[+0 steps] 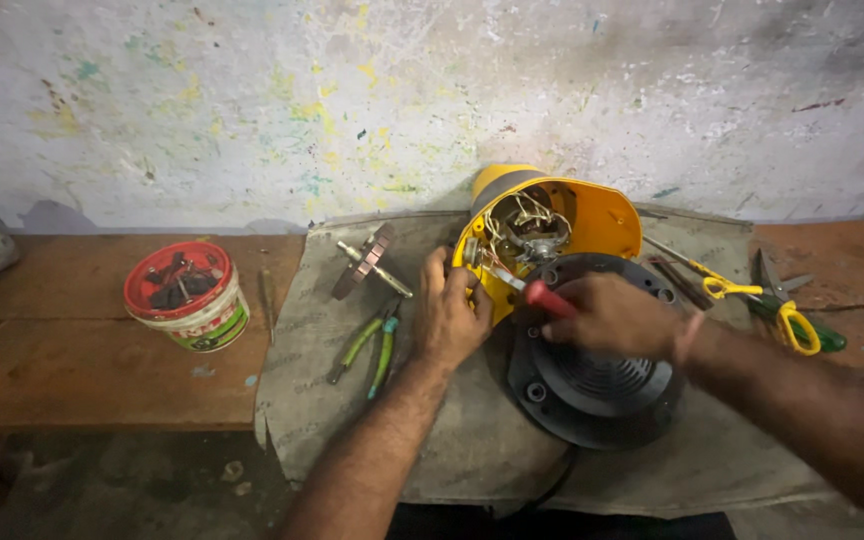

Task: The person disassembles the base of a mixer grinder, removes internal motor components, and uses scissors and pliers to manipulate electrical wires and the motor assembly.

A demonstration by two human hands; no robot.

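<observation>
A yellow appliance housing [592, 215] lies on its side on a grey cloth [352, 410], its open end showing wires and a motor part [524, 232]. Its black round base [592, 385] faces me. My left hand [449, 312] presses against the yellow rim at the left. My right hand [617, 315] grips a red-handled screwdriver [545, 297], whose metal tip points into the wiring inside the housing.
A rotor on a shaft [370, 262] and green-handled pliers [372, 350] lie left of my hand. A red-rimmed tub of small parts [187, 292] stands on the wooden bench [72, 370]. Yellow-handled scissors [752, 295] and other tools lie at the right. A paint-stained wall [352, 100] is behind.
</observation>
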